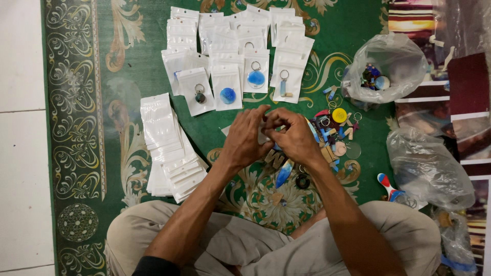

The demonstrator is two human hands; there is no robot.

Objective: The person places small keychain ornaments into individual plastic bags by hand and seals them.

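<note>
- Here, I sit cross-legged on the green carpet (204, 128), and I use the loose pile of keychains (335, 133) as my landmark for every place.
- My left hand (244, 140) is just left of this pile, with the fingers curled and the fingertips pressed together at the top.
- My right hand (294, 135) touches the left one at the fingertips and its back lies against the left edge of the pile.
- Both hands pinch one small white pouch (262, 134) between them; only a little of it shows, so I cannot tell what is inside.
- Below my right hand, near the lower left of the pile, a blue drop-shaped keychain (284, 174) lies on the carpet.
- Above and left of the pile are rows of filled pouches (240, 66), some with blue round pieces inside.
- Far left of the pile, beyond my left hand, is a stack of empty pouches (169, 148), flat and overlapping.
- Just above right of the pile stands an open plastic bag (388, 69) with more coloured pieces in it.
- Right of the pile and lower, a crumpled clear bag (427, 168) lies, well apart from my hands.
</note>
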